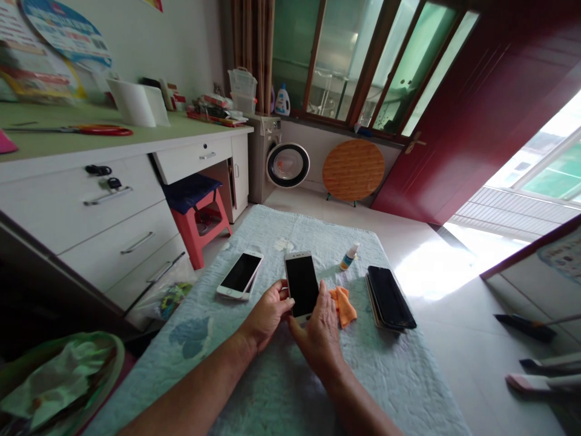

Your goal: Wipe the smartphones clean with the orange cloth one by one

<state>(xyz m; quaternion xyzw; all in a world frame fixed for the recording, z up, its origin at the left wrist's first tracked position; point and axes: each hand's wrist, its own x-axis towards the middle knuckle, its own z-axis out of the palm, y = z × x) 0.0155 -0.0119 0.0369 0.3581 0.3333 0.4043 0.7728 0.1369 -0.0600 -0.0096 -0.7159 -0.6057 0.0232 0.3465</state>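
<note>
A white-framed smartphone [302,281] with a dark screen is held between my two hands. My left hand [273,309] grips its lower left edge, thumb at the front. Along the lower right edge lie the fingers of my right hand [320,324], with the thumb near the bottom. An orange cloth [345,307] lies crumpled just right of my right hand. Behind it stands a small spray bottle [349,257]. To the left, a white smartphone [241,274] rests on another flat device. On the right, a black smartphone [391,297] tops a small stack.
A pale blue quilted cloth [190,375] covers the table. Left are a white desk [131,236], a red stool [200,224] and a waste bin [115,363]. A washing machine [263,169] with its door open and a round folded table [354,171] stand at the back.
</note>
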